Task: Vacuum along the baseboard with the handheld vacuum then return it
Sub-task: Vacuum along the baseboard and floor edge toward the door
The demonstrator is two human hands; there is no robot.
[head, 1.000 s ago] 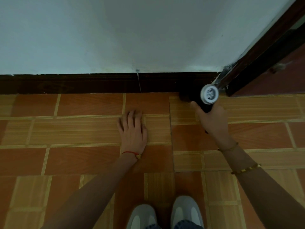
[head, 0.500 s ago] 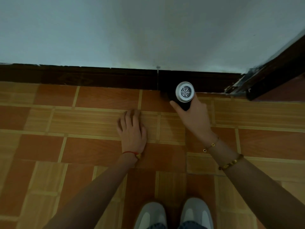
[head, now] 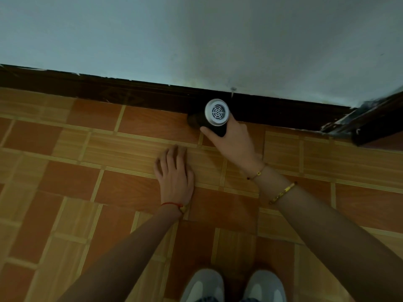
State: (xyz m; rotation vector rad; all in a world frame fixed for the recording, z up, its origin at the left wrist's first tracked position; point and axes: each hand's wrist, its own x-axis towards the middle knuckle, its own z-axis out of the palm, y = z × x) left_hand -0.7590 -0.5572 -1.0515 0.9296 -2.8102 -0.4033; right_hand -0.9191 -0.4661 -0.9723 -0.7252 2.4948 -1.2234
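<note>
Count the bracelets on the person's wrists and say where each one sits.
3. A red string bracelet on the left wrist; a thin beaded bracelet at the right wrist; a gold bracelet further up that forearm. More may be hidden underneath.

Bare forearms; a red string bracelet [head: 172, 204] on the left wrist, two thin gold bracelets [head: 281, 192] on the right, grey-white shoes [head: 204, 284] below

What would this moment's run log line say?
right hand: grips handheld vacuum | nozzle: at baseboard | left hand: flat on floor
</note>
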